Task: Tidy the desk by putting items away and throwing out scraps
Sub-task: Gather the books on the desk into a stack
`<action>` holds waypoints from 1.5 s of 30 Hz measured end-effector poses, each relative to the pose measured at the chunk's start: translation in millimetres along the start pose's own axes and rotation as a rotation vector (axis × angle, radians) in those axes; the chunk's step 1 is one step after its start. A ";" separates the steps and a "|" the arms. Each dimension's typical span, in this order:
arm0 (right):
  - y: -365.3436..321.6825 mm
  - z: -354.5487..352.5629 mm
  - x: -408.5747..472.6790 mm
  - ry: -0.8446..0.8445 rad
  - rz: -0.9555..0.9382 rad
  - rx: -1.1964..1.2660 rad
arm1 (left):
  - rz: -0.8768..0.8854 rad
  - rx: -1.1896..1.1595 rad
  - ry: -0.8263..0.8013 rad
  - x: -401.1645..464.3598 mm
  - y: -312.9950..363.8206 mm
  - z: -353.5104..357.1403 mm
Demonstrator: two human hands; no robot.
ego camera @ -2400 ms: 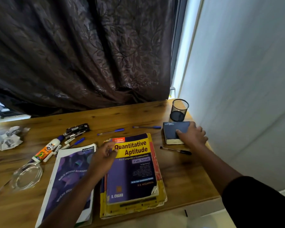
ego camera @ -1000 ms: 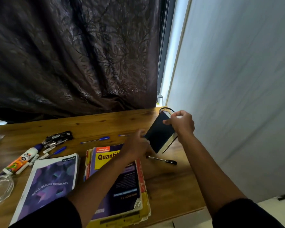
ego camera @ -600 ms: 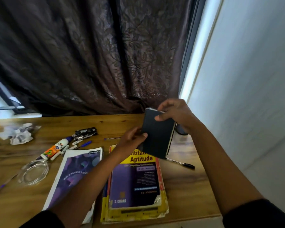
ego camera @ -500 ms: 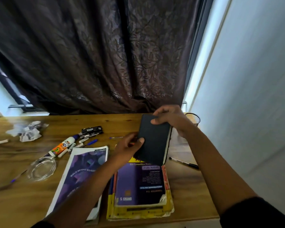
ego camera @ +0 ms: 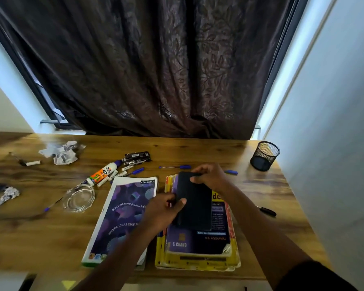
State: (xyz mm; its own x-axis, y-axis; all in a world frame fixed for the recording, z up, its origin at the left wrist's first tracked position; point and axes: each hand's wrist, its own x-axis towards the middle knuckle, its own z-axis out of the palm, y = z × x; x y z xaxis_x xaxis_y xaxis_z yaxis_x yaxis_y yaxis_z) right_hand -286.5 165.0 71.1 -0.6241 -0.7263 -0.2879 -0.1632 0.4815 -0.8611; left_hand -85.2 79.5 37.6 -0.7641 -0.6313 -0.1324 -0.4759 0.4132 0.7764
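Observation:
A small dark notebook [ego camera: 194, 203] lies flat on top of the yellow and purple book stack [ego camera: 198, 244] near the desk's front edge. My left hand [ego camera: 163, 211] grips its left edge, thumb on the cover. My right hand [ego camera: 210, 177] pinches its far top edge. Left of the stack lies a purple classmate notebook [ego camera: 122, 217]. Crumpled paper scraps [ego camera: 60, 152] sit at the back left, and another scrap [ego camera: 5, 196] lies at the far left.
A black mesh pen holder [ego camera: 264, 155] stands at the back right corner. Blue pens [ego camera: 177, 166], a glue tube [ego camera: 102, 173], a stapler [ego camera: 137, 157], a glass dish [ego camera: 79, 198] and a black pen [ego camera: 266, 211] lie on the wooden desk [ego camera: 40, 232]. A dark curtain hangs behind.
The small dark notebook came off the desk's right side, was held up in both hands, and has come down flat onto the book stack. Both hands still hold it.

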 end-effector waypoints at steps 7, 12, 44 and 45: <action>10.3 3.6 -3.9 -0.024 -0.067 -0.196 | -0.003 0.175 0.121 -7.1 6.2 14.8; 15.5 8.2 -6.5 -0.007 -0.123 -0.379 | -0.025 0.095 0.125 -3.5 -1.1 16.1; -1.7 118.6 -158.9 0.241 -0.628 -0.202 | -0.031 -0.377 -0.254 -128.7 -66.0 -2.4; 0.7 128.8 -168.1 0.177 -0.612 -0.202 | -0.058 -0.321 -0.374 -135.8 -75.8 -1.9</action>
State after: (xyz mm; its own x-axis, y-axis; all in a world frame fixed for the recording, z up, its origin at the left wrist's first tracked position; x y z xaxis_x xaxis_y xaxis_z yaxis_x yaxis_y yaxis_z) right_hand -83.3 224.3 64.9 -0.4866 -0.8144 0.3161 -0.6570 0.1027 -0.7468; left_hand 55.5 132.6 -2.1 -0.8724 -0.3444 -0.3469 -0.4086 0.1243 0.9042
